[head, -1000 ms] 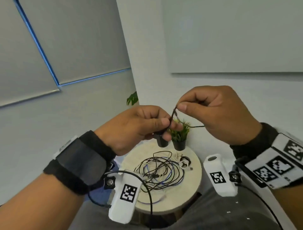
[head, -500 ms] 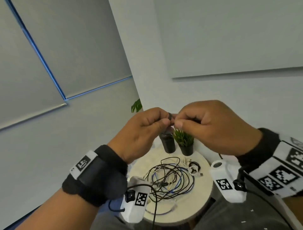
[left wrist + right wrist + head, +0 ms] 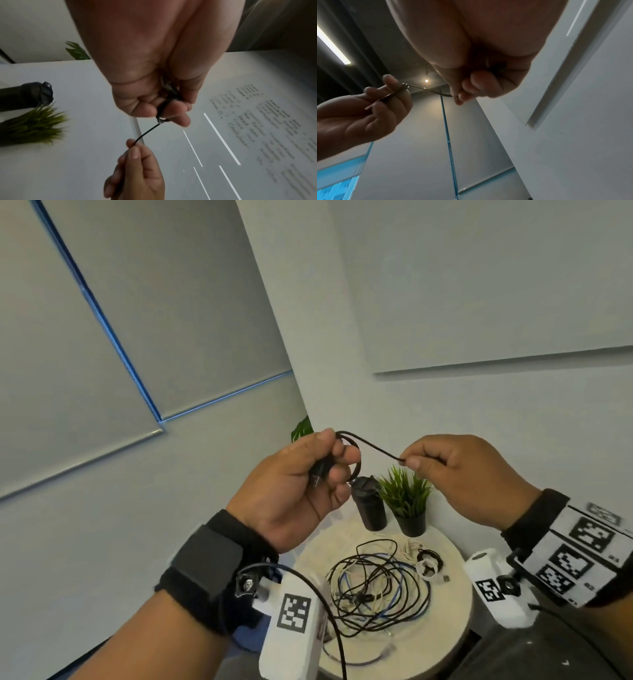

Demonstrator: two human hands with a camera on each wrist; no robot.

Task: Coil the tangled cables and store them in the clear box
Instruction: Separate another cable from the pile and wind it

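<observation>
Black cable being wound, held up above the round surface

The black cable [image 3: 373,447] looped round the left hand [image 3: 301,491], whose fingers [image 3: 342,470] curled on it, seemingly as a former; the right hand [image 3: 455,474] pinched its free end taut.

Lighting: soft, even, shadows faint in head view. Wrist views: dim, noisy, wide-angle bending at edges, near skin blurred. Right wrist view: ceiling lamp [image 3: 426,80] glares.

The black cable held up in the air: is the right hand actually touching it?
Touching. The head view shows the right hand pinching the black cable at its end.
</observation>
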